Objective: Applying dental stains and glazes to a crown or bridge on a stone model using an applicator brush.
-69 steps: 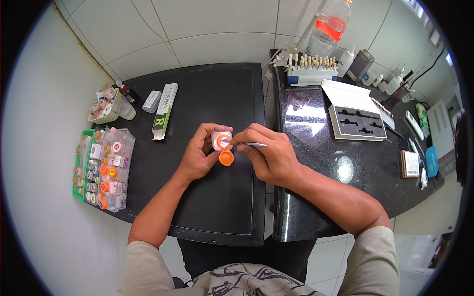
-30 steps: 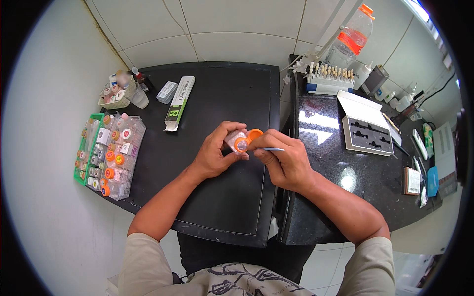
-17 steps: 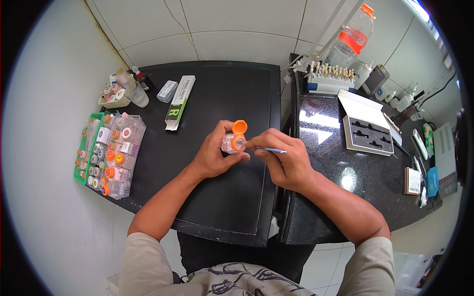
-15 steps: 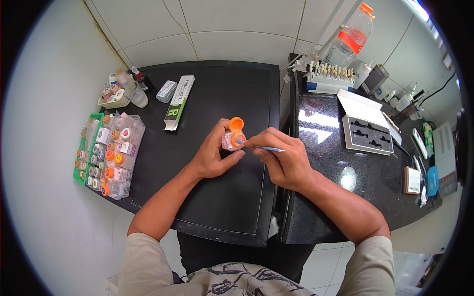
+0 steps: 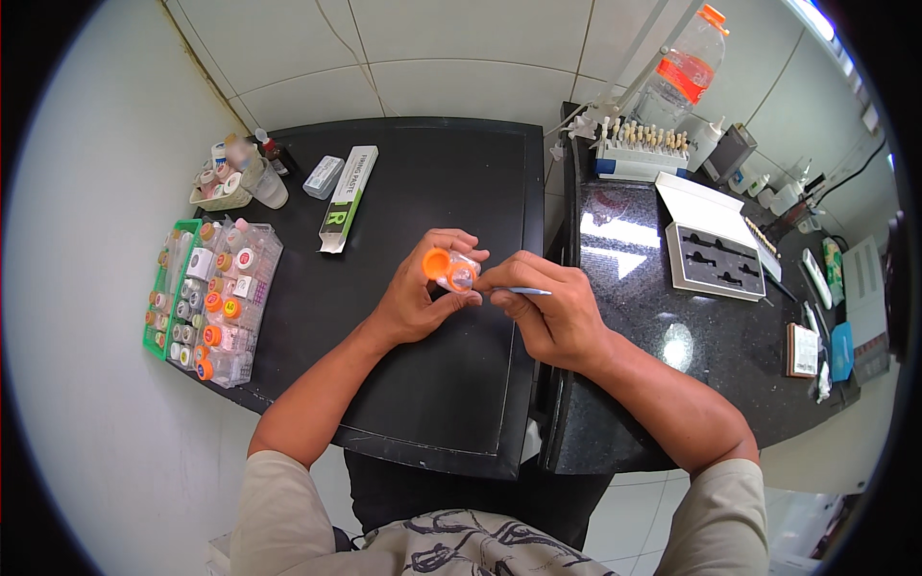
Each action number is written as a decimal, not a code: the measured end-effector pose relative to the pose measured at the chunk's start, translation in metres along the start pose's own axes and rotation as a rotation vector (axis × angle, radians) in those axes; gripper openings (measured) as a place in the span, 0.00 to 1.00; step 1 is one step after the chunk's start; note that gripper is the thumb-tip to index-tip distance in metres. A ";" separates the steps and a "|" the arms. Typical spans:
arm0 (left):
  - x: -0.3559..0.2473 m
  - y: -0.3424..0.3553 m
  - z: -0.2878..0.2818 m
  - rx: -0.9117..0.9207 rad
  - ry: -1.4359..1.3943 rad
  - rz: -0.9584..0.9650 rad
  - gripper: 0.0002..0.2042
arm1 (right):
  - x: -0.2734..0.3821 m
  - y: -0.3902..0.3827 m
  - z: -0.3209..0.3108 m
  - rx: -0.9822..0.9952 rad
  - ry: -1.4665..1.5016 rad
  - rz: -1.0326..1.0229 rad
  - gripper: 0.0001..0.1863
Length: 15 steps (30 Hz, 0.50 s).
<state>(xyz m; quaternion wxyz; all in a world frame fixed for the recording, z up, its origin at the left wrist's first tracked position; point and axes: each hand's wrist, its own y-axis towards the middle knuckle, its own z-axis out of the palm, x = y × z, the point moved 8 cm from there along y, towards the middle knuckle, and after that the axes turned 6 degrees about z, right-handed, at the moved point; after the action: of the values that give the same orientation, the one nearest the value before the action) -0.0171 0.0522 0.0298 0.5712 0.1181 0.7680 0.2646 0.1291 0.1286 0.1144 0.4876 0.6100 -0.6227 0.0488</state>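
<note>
My left hand is closed round a small clear jar, above the dark table. Its orange cap is flipped up and lies to the left of the mouth. Opposite it, my right hand pinches a slim tool with a light-blue handle. The handle points right, out past the fingers. The tool's working end reaches toward the jar's mouth, where it is too small to make out its kind.
At the left stand a clear rack of capped jars and a green tray. Behind are a cup, a white-and-green carton and a small box. The right counter holds a shade guide and an open case.
The jar has turned in my left hand: its orange cap has swung from above the mouth to the left, and the fingers have shifted round it. My right hand has barely moved.
</note>
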 end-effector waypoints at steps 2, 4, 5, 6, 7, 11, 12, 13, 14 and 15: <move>0.000 0.000 -0.002 -0.058 0.061 -0.009 0.27 | 0.000 0.000 0.001 0.023 -0.020 0.024 0.09; 0.002 -0.002 -0.003 -0.058 0.099 -0.058 0.27 | -0.003 -0.001 0.003 0.044 -0.042 0.049 0.09; 0.005 -0.003 -0.004 -0.058 0.137 -0.108 0.28 | -0.003 -0.002 0.001 -0.005 -0.067 0.019 0.09; 0.006 -0.004 -0.005 -0.059 0.138 -0.108 0.28 | -0.001 -0.002 -0.001 -0.054 -0.090 -0.013 0.09; 0.006 -0.005 -0.006 -0.065 0.127 -0.101 0.28 | 0.000 -0.002 -0.001 -0.053 -0.089 -0.014 0.09; -0.001 -0.003 -0.008 -0.042 0.164 -0.051 0.30 | 0.005 0.000 -0.001 -0.014 -0.037 -0.006 0.09; -0.004 -0.001 -0.008 -0.042 0.164 -0.052 0.30 | 0.006 0.000 -0.005 -0.062 -0.020 -0.014 0.09; -0.012 0.002 -0.007 -0.041 0.188 -0.003 0.29 | 0.005 0.000 -0.005 -0.061 -0.020 -0.014 0.09; -0.018 0.004 -0.005 -0.040 0.212 0.045 0.29 | 0.001 0.000 -0.003 -0.055 -0.012 0.013 0.09; -0.018 0.005 -0.004 -0.040 0.212 0.046 0.29 | -0.001 0.000 -0.002 -0.049 -0.005 0.040 0.09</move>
<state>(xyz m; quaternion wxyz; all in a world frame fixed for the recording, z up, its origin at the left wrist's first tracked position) -0.0155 0.0464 0.0475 0.4826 0.0955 0.8158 0.3040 0.1298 0.1308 0.1145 0.4997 0.5855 -0.6370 0.0416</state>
